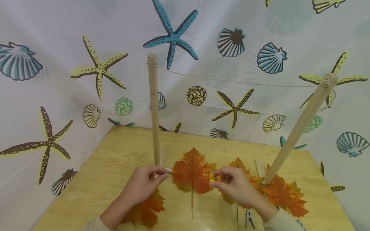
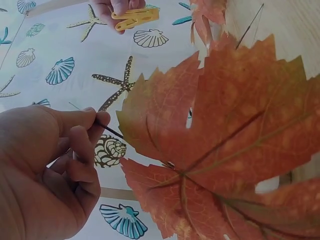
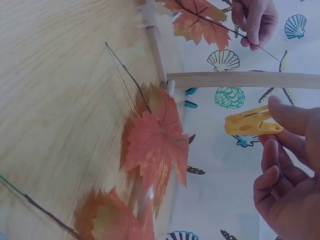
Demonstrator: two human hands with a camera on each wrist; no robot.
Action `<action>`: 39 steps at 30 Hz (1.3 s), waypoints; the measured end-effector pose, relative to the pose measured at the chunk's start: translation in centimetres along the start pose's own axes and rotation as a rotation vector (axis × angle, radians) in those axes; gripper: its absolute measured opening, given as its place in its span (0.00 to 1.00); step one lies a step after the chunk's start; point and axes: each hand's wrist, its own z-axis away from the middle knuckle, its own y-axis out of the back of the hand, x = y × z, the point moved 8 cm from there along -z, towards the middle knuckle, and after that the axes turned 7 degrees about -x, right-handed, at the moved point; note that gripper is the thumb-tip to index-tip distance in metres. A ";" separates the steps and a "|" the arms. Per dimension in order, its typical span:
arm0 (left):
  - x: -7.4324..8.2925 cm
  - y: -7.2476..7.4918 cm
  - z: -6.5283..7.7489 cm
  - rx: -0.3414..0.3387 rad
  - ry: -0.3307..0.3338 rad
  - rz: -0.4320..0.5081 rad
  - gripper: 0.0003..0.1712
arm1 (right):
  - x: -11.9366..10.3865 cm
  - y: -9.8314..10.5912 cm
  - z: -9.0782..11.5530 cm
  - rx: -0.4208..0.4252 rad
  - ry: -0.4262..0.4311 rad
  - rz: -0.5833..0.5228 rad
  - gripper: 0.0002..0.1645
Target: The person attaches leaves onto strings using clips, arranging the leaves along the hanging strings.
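This looks like a screened-off craft corner; which building cannot be told. A table [image 1: 127, 147] with leaves [image 1: 193, 168] lies below the left hand [image 1: 143, 182] and right hand [image 1: 237, 183]; a shell-print sheet [image 1: 121, 29] hangs beyond and beside them.

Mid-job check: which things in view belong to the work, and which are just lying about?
In the job, as I judge it:
leaf held by the left hand
yellow clothespin held by the right hand
probably the string tied between wooden posts

Lying about, perhaps as spares:
other leaves on the table
a grey clothespin
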 end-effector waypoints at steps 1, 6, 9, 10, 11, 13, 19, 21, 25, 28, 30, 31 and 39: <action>0.1 0.1 -0.1 0.007 -0.002 -0.007 0.05 | -0.2 0.1 -0.2 0.009 0.005 0.015 0.17; 0.8 0.8 -0.4 0.036 -0.010 -0.022 0.05 | -1.3 0.9 -1.2 0.046 0.002 0.078 0.17; 1.2 1.0 -0.5 0.043 -0.009 -0.012 0.04 | -2.3 1.1 -1.9 0.047 -0.023 0.083 0.18; 1.4 1.0 -0.5 0.045 -0.007 -0.004 0.04 | -2.6 1.1 -2.1 0.045 -0.031 0.086 0.18; 1.5 1.1 -0.6 0.047 -0.008 0.004 0.04 | -3.0 1.2 -2.3 0.042 -0.038 0.086 0.19; 1.6 1.2 -0.6 0.050 -0.001 0.033 0.05 | -3.7 1.2 -2.8 0.027 -0.047 0.084 0.21; 2.1 1.9 -1.0 0.069 0.011 0.102 0.06 | -5.8 1.4 -4.1 0.001 -0.014 0.079 0.22; 2.4 2.2 -1.2 0.072 0.016 0.128 0.07 | -6.5 1.6 -4.4 0.005 0.009 0.081 0.21; 3.0 2.7 -1.7 0.070 0.010 0.157 0.08 | -7.6 2.1 -5.0 0.022 0.044 0.093 0.20; 3.3 3.3 -2.1 0.073 -0.006 0.145 0.08 | -8.2 2.5 -5.6 0.038 0.061 0.118 0.18; 3.5 3.6 -2.3 0.074 -0.016 0.137 0.08 | -8.5 2.7 -6.0 0.041 0.070 0.133 0.17; 3.6 3.7 -2.4 0.074 -0.019 0.136 0.08 | -8.6 2.8 -6.2 0.042 0.073 0.138 0.16; 4.2 4.4 -2.8 0.085 -0.025 0.143 0.09 | -10.3 3.0 -7.5 0.039 0.140 0.153 0.13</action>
